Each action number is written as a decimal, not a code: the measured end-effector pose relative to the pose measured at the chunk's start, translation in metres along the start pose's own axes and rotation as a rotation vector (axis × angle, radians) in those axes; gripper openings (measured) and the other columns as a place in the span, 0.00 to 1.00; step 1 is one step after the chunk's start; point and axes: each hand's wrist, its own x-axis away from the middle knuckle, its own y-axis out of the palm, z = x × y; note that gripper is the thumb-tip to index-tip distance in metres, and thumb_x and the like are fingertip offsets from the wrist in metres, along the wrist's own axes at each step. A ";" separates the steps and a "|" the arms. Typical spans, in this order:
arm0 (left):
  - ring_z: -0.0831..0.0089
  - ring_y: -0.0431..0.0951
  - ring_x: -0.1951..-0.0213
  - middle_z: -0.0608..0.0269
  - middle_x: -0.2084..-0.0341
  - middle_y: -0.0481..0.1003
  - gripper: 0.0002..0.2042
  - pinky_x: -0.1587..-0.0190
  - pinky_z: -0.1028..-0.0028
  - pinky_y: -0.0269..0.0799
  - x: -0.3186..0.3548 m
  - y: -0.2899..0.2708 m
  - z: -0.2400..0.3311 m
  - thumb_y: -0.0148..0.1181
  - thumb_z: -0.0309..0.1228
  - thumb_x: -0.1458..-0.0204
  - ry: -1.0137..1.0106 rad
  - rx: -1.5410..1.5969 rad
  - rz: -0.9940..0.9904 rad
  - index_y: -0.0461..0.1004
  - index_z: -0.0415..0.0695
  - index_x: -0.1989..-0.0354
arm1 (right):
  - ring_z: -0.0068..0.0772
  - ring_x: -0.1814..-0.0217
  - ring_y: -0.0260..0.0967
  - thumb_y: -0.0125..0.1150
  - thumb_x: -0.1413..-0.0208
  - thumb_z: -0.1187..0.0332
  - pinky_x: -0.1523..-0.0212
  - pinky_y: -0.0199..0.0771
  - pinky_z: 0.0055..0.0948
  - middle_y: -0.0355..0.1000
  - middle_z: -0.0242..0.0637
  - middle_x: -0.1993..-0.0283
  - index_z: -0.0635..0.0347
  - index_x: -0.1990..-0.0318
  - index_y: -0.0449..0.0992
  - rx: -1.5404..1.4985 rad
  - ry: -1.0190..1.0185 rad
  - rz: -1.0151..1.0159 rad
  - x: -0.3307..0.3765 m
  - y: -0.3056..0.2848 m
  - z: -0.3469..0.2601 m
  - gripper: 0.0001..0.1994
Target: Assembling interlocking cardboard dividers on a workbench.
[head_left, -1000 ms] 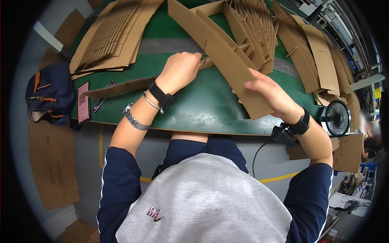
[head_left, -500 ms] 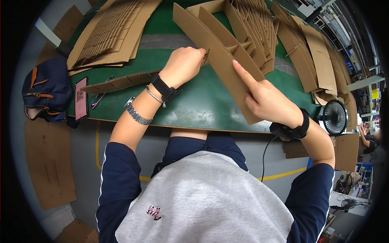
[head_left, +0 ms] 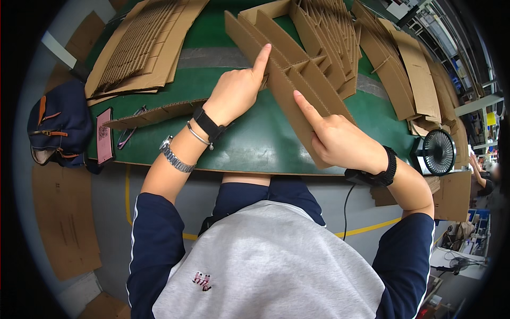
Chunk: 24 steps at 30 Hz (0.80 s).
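While both hands press on a slotted cardboard divider (head_left: 297, 80) standing on the green worktop (head_left: 249, 138), left hand (head_left: 236, 90) index extended on its top edge, other fingers curled, right hand (head_left: 340, 141) likewise pointing, gripping nothing, flat cardboard stack (head_left: 138, 48) far left.

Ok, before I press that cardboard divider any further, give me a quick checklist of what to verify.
1. Left hand on the cardboard divider, index finger pressing its upper edge: ok.
2. Right hand bracing the near long strip: ok.
3. Cross piece seated fully in its slot: cannot tell.
4. Green table bare under the divider's near end: ok.
5. Phone and loose cardboard strip lying apart from the divider: ok.
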 end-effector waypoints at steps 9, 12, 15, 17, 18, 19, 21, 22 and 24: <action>0.51 0.78 0.75 0.48 0.79 0.77 0.40 0.73 0.59 0.73 0.000 0.000 -0.005 0.60 0.24 0.49 0.020 -0.017 -0.035 0.46 0.52 0.29 | 0.52 0.82 0.68 0.52 0.52 0.79 0.76 0.69 0.42 0.69 0.51 0.82 0.77 0.32 0.39 0.088 -0.030 -0.097 -0.004 -0.005 0.005 0.40; 0.51 0.78 0.75 0.47 0.79 0.77 0.40 0.72 0.59 0.73 -0.001 -0.002 -0.002 0.60 0.23 0.50 0.019 0.006 -0.036 0.46 0.53 0.29 | 0.52 0.80 0.70 0.52 0.52 0.78 0.74 0.71 0.42 0.70 0.53 0.81 0.73 0.31 0.40 0.060 0.014 -0.111 -0.001 -0.005 0.009 0.40; 0.50 0.78 0.74 0.46 0.78 0.77 0.41 0.72 0.58 0.73 -0.003 -0.004 -0.002 0.60 0.23 0.50 0.010 0.037 -0.051 0.45 0.55 0.28 | 0.55 0.77 0.71 0.52 0.52 0.78 0.72 0.72 0.46 0.70 0.56 0.79 0.78 0.34 0.47 -0.033 -0.008 -0.028 -0.004 -0.013 0.007 0.36; 0.50 0.78 0.74 0.47 0.77 0.77 0.42 0.71 0.58 0.73 -0.002 -0.003 -0.001 0.60 0.23 0.50 0.050 0.034 -0.062 0.44 0.54 0.28 | 0.54 0.75 0.72 0.53 0.49 0.76 0.71 0.72 0.44 0.71 0.55 0.78 0.72 0.32 0.46 -0.059 0.014 0.008 -0.018 -0.014 0.012 0.36; 0.50 0.78 0.74 0.47 0.77 0.77 0.42 0.71 0.58 0.73 -0.001 -0.002 -0.001 0.61 0.22 0.50 0.089 0.035 -0.071 0.43 0.54 0.28 | 0.53 0.74 0.73 0.54 0.47 0.74 0.69 0.72 0.43 0.72 0.54 0.77 0.67 0.31 0.46 -0.083 0.038 0.041 -0.027 -0.015 0.016 0.37; 0.50 0.78 0.74 0.47 0.77 0.77 0.42 0.71 0.58 0.73 0.000 -0.003 0.002 0.61 0.22 0.50 0.095 0.037 -0.073 0.43 0.54 0.28 | 0.53 0.73 0.73 0.54 0.46 0.73 0.68 0.73 0.43 0.73 0.54 0.76 0.68 0.32 0.47 -0.068 0.004 0.100 -0.038 -0.012 0.022 0.35; 0.50 0.78 0.73 0.47 0.76 0.77 0.43 0.71 0.58 0.73 0.000 -0.004 0.006 0.61 0.23 0.50 0.023 0.052 -0.063 0.42 0.50 0.28 | 0.53 0.73 0.73 0.53 0.47 0.75 0.67 0.74 0.42 0.72 0.56 0.75 0.72 0.35 0.55 -0.042 -0.014 0.141 -0.058 -0.011 0.026 0.30; 0.50 0.78 0.73 0.47 0.76 0.77 0.43 0.71 0.58 0.73 0.002 -0.003 0.004 0.61 0.23 0.50 0.017 0.048 -0.060 0.42 0.50 0.28 | 0.53 0.73 0.73 0.52 0.47 0.76 0.67 0.74 0.41 0.72 0.56 0.75 0.74 0.37 0.59 0.002 -0.025 0.139 -0.065 -0.010 0.026 0.28; 0.50 0.79 0.72 0.48 0.75 0.78 0.37 0.70 0.59 0.74 0.007 0.004 -0.002 0.61 0.23 0.50 -0.033 0.089 0.030 0.48 0.45 0.32 | 0.53 0.73 0.74 0.52 0.49 0.76 0.66 0.74 0.41 0.72 0.57 0.75 0.75 0.39 0.61 0.056 -0.063 0.165 -0.070 -0.009 0.027 0.27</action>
